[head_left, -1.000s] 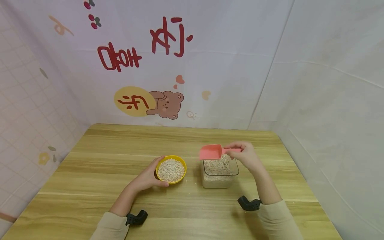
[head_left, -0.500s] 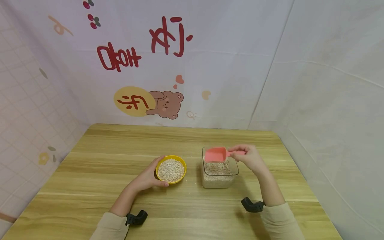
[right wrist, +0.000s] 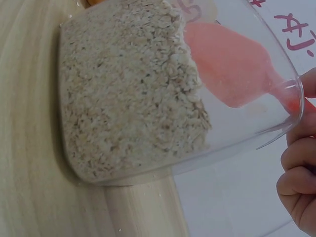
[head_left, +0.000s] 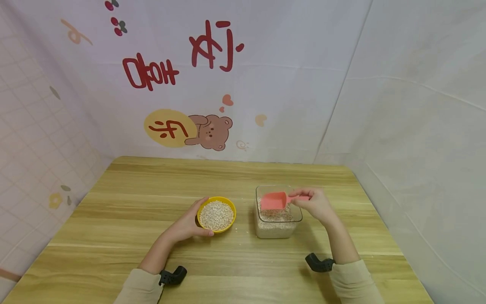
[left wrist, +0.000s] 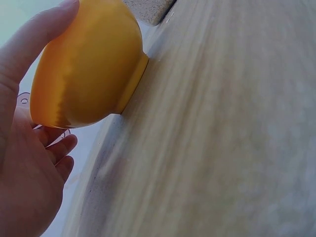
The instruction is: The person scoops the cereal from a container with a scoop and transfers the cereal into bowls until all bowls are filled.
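Observation:
A yellow bowl (head_left: 232, 222) full of oat flakes (head_left: 216, 215) stands on the table at the centre. My left hand (head_left: 187, 223) holds it from the left, thumb on the near side and fingers round the far side; the left wrist view shows the bowl (left wrist: 98, 64) with its foot on the wood. To the right is a clear square container (head_left: 279, 231) partly filled with oats (right wrist: 128, 94). My right hand (head_left: 314, 204) pinches the handle of a pink scoop (head_left: 274, 201). The scoop's blade is inside the container, right at the oats' surface in the right wrist view.
A few loose flakes (head_left: 237, 230) lie on the wooden table (head_left: 212, 270) between bowl and container. Black wrist mounts (head_left: 173, 276) sit at both sleeves. A white printed cloth (head_left: 288, 84) hangs behind the table and along its sides.
The scoop in my right hand has moved right and then down, from above the container's left edge to inside it. My left hand and the bowl have stayed put.

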The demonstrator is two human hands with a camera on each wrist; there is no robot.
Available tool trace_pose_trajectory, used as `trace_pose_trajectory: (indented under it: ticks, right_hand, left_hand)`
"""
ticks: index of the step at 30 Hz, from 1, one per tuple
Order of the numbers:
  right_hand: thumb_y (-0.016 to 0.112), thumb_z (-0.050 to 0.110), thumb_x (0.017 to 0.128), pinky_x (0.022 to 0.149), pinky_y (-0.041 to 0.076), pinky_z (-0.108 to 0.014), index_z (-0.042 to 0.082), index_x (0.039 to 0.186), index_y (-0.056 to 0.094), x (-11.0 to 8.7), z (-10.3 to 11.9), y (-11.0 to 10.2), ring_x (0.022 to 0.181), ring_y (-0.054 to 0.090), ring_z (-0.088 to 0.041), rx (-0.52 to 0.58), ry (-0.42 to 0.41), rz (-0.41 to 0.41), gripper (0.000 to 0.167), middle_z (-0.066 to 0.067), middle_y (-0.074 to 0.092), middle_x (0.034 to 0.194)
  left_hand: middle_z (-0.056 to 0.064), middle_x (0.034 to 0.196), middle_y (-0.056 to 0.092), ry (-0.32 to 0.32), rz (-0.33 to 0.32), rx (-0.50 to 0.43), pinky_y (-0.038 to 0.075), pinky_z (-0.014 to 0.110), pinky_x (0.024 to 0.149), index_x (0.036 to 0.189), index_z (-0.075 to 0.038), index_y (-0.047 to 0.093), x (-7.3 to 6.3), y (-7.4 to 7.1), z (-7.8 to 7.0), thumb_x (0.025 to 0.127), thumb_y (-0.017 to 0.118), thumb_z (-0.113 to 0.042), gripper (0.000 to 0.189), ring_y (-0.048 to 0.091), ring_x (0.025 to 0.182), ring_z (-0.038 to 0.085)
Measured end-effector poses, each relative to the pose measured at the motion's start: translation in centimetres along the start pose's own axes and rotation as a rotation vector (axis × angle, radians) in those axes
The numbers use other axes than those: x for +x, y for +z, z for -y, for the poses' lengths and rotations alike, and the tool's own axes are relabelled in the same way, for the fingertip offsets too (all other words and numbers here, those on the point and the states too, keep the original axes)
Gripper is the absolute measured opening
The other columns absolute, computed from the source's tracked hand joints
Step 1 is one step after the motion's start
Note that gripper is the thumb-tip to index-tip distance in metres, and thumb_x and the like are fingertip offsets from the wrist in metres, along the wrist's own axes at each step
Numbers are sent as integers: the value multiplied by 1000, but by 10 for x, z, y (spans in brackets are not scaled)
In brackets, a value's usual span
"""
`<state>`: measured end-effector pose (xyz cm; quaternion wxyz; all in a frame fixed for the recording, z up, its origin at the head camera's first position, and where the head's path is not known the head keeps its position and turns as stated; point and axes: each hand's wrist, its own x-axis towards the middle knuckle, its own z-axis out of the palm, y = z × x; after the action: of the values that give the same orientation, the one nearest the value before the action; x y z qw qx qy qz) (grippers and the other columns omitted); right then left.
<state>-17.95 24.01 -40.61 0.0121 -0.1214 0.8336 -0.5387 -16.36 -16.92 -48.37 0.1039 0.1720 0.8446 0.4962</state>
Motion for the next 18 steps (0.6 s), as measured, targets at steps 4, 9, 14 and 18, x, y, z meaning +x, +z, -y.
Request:
trace_pose_trajectory:
  ticks: [4, 9, 14, 18]
  right_hand:
    - [71, 8, 83, 60, 47, -30, 2, 98, 73, -1, -3, 0, 73, 54, -16, -12, -6, 19, 17, -12, 69, 95]
    - [71, 9, 84, 54, 41, -29, 2, 98, 72, -2, -5, 0, 63, 46, -13, -13, 16, 42, 16, -13, 65, 101]
    - [70, 7, 83, 48, 34, -25, 2, 96, 73, -3, -6, 2, 56, 37, -10, -15, 6, 46, 14, -13, 65, 101]
    - [71, 7, 83, 51, 37, -25, 1, 95, 73, -5, -8, 3, 62, 42, -11, -33, 2, 42, 14, -13, 67, 102]
  left_hand:
    - [19, 155, 17, 4, -2, -2, 17, 63, 106, 152, -8, 19, 0, 0, 1, 64, 90, -31, 115, 16, 139, 40]
    - [20, 155, 17, 11, -2, -3, 18, 63, 106, 152, -8, 19, 0, 0, 0, 65, 90, -31, 115, 17, 139, 40]
    - [20, 154, 18, 14, 2, 7, 18, 64, 106, 152, -7, 19, 0, 0, 0, 65, 89, -31, 114, 17, 139, 41]
    - [20, 154, 18, 11, 3, 9, 18, 64, 106, 152, -7, 19, 1, 0, 0, 65, 89, -30, 114, 17, 139, 41]
